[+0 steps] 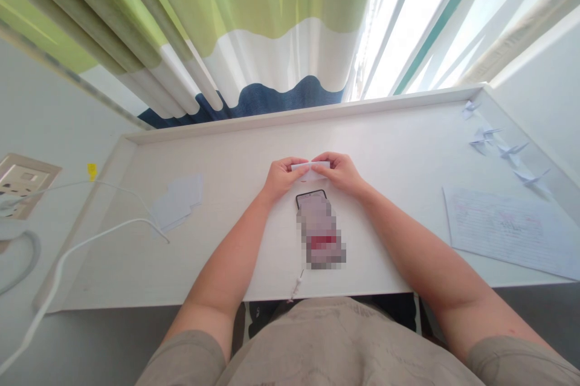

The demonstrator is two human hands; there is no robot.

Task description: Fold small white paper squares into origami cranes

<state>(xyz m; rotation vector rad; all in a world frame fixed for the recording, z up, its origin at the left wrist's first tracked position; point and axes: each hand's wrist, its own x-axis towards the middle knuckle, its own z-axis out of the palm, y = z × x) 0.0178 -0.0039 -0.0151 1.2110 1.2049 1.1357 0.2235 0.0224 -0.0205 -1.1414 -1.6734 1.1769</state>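
Note:
Both my hands meet at the middle of the white desk, pinching a small folded piece of white paper between them. My left hand grips its left end, with the thumb on the near face. At the right end my right hand does the same, fingers behind the paper. A fold edge runs along the top, and the lower part hangs between my thumbs. Just below my hands lies a phone, its screen blurred out, with a small strap trailing toward the desk's front edge.
Loose white paper squares lie on the left. Several folded paper cranes line the right side, above a stack of written sheets. A white cable crosses the left edge near a wall socket. Curtains hang behind.

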